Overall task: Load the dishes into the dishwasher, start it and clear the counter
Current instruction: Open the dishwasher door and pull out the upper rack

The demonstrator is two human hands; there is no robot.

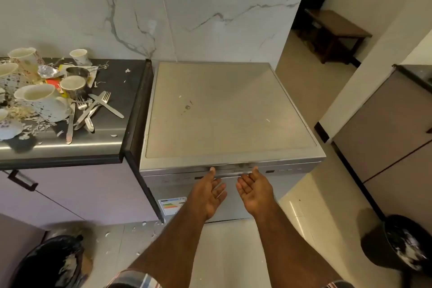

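Observation:
The silver dishwasher (231,110) stands right of the counter with its door closed. Both my hands are palm up in front of the top of the door. My left hand (208,192) and my right hand (254,189) have their thumbs up at the handle recess (233,172); the fingers are loosely curled and hold nothing. On the dark counter (112,128) to the left lie dirty white mugs (41,98), a paper cup (79,55), a steel pot (77,72), and forks and knives (93,110) among food scraps.
A black-lined bin (53,262) sits on the floor at bottom left and another black bin (402,241) at the right. Scraps litter the floor by the counter base. A cabinet (385,138) stands to the right, and a wooden bench (336,28) is down the passage.

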